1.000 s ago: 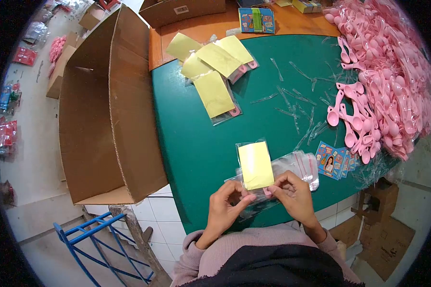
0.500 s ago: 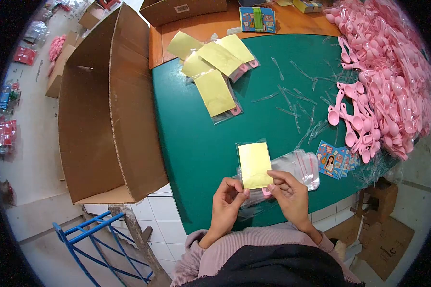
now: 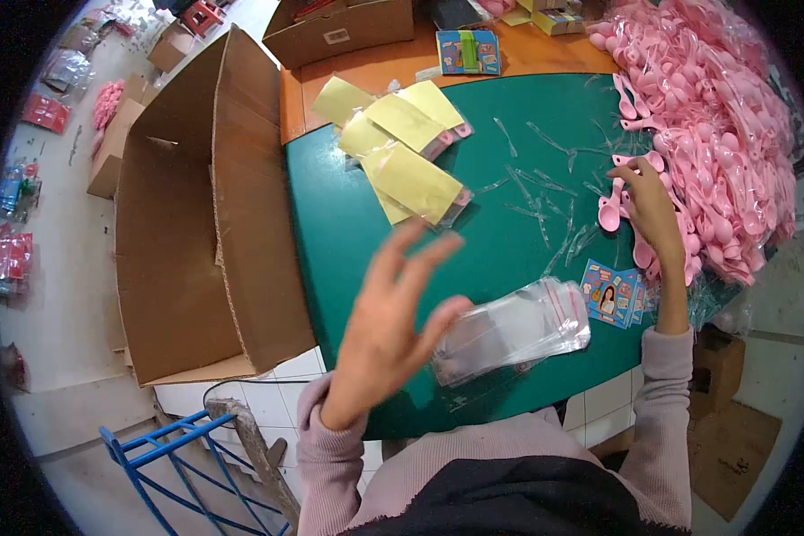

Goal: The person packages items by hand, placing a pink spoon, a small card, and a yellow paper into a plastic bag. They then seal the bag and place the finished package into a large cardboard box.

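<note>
My left hand (image 3: 386,326) is raised over the near left part of the green table, fingers spread and slightly blurred, holding nothing. Beyond it lie several clear bags with yellow cards (image 3: 411,183), overlapping, pink spoon ends showing at their edges. My right hand (image 3: 650,207) reaches to the loose spoons on the right. Its fingertips pinch the handle of a pink measuring spoon (image 3: 608,213), which still lies among the others. Between my hands rests a stack of clear plastic bags (image 3: 514,329). Blue printed cards (image 3: 606,293) lie fanned out beside the stack.
A large heap of bagged pink spoons (image 3: 732,152) covers the right side. Thin plastic strips (image 3: 545,192) are scattered mid-table. A tall open cardboard box (image 3: 263,223) stands along the left edge. A banded bundle of blue cards (image 3: 468,52) sits at the back.
The bag with the yellow card left my hands and now lies on top of the others. My left hand opened and moved up and left. My right hand moved right to the spoons.
</note>
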Available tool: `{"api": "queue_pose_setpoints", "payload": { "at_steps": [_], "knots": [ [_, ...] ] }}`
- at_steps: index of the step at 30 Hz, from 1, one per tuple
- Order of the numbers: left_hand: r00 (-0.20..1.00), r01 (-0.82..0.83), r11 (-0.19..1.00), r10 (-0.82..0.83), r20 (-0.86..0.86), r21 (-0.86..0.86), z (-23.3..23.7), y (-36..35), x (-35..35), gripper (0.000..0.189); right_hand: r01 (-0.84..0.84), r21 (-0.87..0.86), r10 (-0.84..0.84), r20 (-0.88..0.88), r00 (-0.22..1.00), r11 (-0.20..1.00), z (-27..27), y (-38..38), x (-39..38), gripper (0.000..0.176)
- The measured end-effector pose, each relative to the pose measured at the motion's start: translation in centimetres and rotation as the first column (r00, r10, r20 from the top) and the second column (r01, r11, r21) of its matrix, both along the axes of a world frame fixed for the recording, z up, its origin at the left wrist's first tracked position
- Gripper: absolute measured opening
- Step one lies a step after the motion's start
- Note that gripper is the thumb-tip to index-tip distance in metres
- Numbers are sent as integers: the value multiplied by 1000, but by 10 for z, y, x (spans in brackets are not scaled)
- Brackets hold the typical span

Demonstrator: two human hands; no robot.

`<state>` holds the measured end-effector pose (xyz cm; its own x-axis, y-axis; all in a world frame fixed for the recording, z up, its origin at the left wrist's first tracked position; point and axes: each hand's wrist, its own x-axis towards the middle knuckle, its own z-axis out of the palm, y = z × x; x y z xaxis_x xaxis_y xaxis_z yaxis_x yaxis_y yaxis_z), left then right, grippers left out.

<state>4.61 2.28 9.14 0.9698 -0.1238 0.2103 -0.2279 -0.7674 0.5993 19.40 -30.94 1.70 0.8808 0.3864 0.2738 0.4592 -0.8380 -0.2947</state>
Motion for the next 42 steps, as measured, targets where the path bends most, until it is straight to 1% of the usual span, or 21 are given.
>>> {"api": "queue_pose_setpoints", "payload": {
  "at_steps": [3, 4, 5, 7, 8, 10, 11, 13, 17, 19, 22, 23, 26, 29, 30, 31, 32, 34, 36, 38, 42],
  "knots": [
    [719, 565, 676, -685, -119, -473, 6, -16, -17, 48, -11, -4, 10, -62, 998, 1000, -7, -9, 12, 17],
    [562, 649, 513, -821, -101, -561, 5, -25, -24, 49, -20, 3, 21, -97, 995, 1000, -9, -9, 13, 17],
    [566, 643, 516, -818, -103, -565, -1, -30, -31, 49, 33, -24, -36, -121, 992, 999, -6, -5, 11, 15],
    [269, 773, 246, -962, -50, -584, -19, -38, -40, 47, -5, -83, -2, -80, 997, 997, 3, -2, 9, 16],
    [270, 771, 248, -961, -51, -587, -27, -40, -38, 47, -36, -141, 32, -33, 999, 989, 8, -1, 8, 17],
    [599, 524, 654, -738, -310, -545, -41, -44, -31, 41, -73, -120, 64, -75, 995, 990, 9, -3, 14, 18],
    [600, 524, 654, -738, -309, -545, -47, -50, -28, 41, -70, -126, 59, -90, 994, 990, 8, -5, 17, 17],
    [944, 266, 964, -257, -204, 15, -58, -64, -23, 38, -78, -133, 65, -102, 993, 988, 9, -4, 20, 16],
    [979, 171, 982, -160, -125, 84, -82, -77, -23, 35, 97, 26, -99, 92, 991, 995, 33, 0, 9, 14],
    [978, 131, 985, -147, -148, -112, -84, -79, -25, 31, 215, 26, -215, 227, 950, 976, 55, 6, -3, 18],
    [966, 189, 972, -209, -153, -140, -85, -77, -25, 26, 123, 181, -164, 233, 959, 976, 78, 6, -21, 20],
    [965, 189, 972, -210, -154, -142, -87, -77, -25, 26, 172, 342, -206, 66, 976, 924, 84, 9, -31, 24],
    [954, 245, 946, -274, -121, -212, -88, -75, -22, 23, 336, 338, -381, 76, 921, 879, 80, 19, -50, 28],
    [949, 265, 941, -293, -115, -212, -81, -73, -19, 19, 305, 407, -326, -17, 945, 861, 70, 22, -67, 30],
    [931, 262, 879, -339, -134, -399, -86, -73, -19, 19, 339, 501, -324, -120, 938, 796, 68, 26, -73, 29],
    [911, 244, 784, -387, -143, -570, -89, -73, -18, 21, 325, 417, -326, -71, 943, 849, 72, 34, -80, 27],
    [910, 245, 784, -389, -143, -570, -86, -73, -17, 21, 327, 417, -328, -71, 942, 848, 72, 39, -86, 27],
    [794, -149, 476, -465, -392, -867, -79, -70, -14, 22, 333, 707, -162, -300, 940, 624, 67, 47, -97, 26],
    [783, -125, 501, -481, -395, -857, -82, -62, -8, 26, 345, 673, -187, -298, 936, 654, 63, 54, -103, 26],
    [772, -236, 385, -484, -412, -892, -79, -59, -5, 31, 295, 677, -110, -303, 947, 674, 57, 56, -107, 23],
    [716, -232, 455, -518, -468, -859, -73, -55, -4, 40, 317, 767, -14, -374, 928, 557, 50, 64, -114, 19]
  ]
}}
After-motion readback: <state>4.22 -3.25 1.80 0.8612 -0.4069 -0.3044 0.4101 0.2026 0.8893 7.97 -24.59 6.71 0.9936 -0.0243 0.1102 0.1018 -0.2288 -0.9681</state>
